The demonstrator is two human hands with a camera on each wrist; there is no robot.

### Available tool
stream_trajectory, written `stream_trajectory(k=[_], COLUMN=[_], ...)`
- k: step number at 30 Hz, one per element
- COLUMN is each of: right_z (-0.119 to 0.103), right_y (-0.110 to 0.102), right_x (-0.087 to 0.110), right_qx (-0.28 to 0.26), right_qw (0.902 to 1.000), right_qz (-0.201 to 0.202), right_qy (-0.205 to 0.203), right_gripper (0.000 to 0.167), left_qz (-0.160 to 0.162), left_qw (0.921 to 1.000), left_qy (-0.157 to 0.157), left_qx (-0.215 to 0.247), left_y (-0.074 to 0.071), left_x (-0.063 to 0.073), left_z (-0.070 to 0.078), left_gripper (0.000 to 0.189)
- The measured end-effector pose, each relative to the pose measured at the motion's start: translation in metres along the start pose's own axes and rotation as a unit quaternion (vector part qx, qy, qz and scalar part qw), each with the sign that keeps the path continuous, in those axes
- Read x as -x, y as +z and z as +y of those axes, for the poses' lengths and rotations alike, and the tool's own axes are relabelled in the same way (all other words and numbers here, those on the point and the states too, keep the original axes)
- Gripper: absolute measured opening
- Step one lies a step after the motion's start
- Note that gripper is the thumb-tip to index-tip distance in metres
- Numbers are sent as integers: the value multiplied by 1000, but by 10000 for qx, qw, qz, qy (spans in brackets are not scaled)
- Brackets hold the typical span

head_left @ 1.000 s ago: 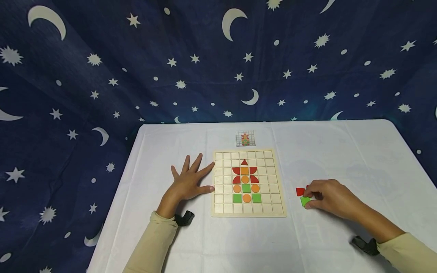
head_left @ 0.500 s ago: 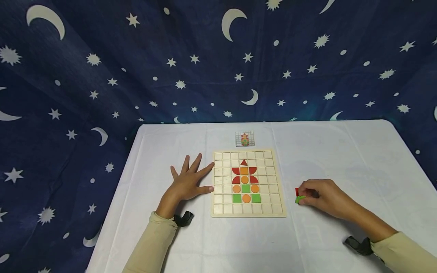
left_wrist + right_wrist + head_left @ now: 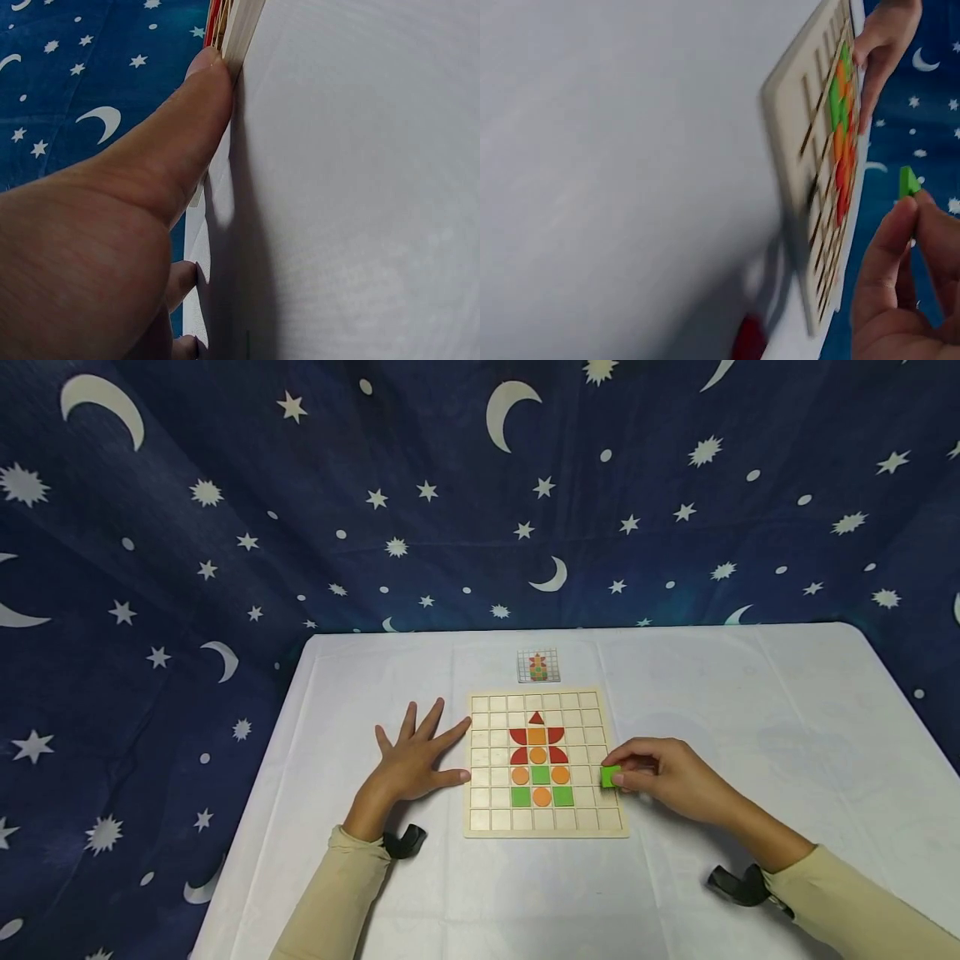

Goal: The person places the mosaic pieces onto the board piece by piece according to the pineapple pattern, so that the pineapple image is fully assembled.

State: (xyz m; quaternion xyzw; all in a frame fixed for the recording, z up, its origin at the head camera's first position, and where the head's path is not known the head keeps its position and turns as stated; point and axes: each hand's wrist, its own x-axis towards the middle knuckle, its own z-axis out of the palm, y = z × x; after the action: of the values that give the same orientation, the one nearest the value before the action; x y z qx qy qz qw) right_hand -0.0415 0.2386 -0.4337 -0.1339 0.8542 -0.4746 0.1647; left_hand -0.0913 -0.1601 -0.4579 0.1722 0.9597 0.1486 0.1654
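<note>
My right hand [image 3: 678, 777] pinches a green square tile [image 3: 610, 777] between thumb and fingertips, over the right edge of the wooden grid board [image 3: 592, 818]. In the right wrist view the same green tile [image 3: 907, 182] appears nearly edge-on, raised above the board. My left hand [image 3: 412, 764] lies on the table with its fingers spread, thumb and index fingertips against the board's left edge. Set into the board is a figure of red, orange and green tiles, with a red triangle [image 3: 536, 718] at its top and a green square [image 3: 562, 796] at its lower right.
A small pattern card [image 3: 538, 666] showing a similar figure lies just beyond the board. On the white table [image 3: 720, 693], a red piece [image 3: 749, 341] rests to the right of the board, hidden by my right hand in the head view. A star-patterned cloth [image 3: 450, 510] hangs behind.
My right hand has picked up the green square from beside the red pieces and moved left with it to the board's right edge. My left hand has stayed in place.
</note>
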Motion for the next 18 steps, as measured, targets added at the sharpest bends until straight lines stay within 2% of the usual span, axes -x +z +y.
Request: stream_trajectory(k=[4, 9, 18], right_z=[-8, -13, -23], right_y=[9, 24, 45], right_x=[-9, -17, -26], right_qx=[-503, -1172, -1313], right_qw=[9980, 9910, 9871], right_qz=[-244, -323, -340], right_qy=[305, 567, 846], right_gripper=[23, 26, 20], left_qz=[4, -20, -58], left_qw=[10000, 10000, 10000], left_qy=[23, 15, -20], left_qx=[-24, -21, -27], left_y=[0, 0, 0], left_x=[0, 0, -1], left_z=[0, 0, 0], left_gripper=[87, 87, 88])
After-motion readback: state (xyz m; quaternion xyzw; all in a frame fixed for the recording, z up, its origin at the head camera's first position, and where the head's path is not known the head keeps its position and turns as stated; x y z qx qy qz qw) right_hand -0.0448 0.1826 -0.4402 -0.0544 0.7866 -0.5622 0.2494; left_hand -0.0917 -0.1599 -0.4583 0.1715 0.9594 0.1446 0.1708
